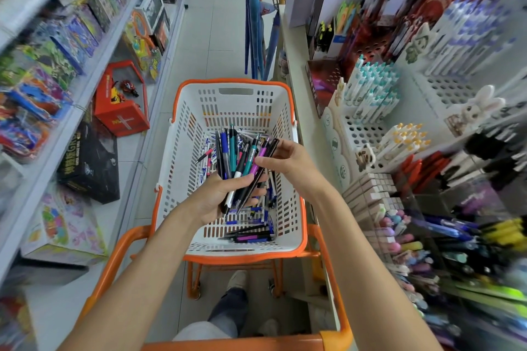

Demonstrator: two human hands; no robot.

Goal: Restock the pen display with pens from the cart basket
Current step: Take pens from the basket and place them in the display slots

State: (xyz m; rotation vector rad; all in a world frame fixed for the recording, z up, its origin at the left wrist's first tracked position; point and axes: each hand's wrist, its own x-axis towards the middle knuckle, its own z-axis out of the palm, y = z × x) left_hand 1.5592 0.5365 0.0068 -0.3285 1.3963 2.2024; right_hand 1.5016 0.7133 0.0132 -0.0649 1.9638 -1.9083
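- While the left hand (218, 198) grips a bundle of pens (235, 155) over the basket (228, 111), the right hand (292, 162) pinches a black pen (274, 144) at its top.
- Pen display (370, 105) stands right of the basket.

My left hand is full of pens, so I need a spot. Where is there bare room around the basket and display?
Bare: the shelf ledge between the basket and the white rack, whose lower holes stand empty. The upper rack below the blue-and-white pens also has empty holes. Crowded: loose pens cover the basket floor, and the clear bins are full.
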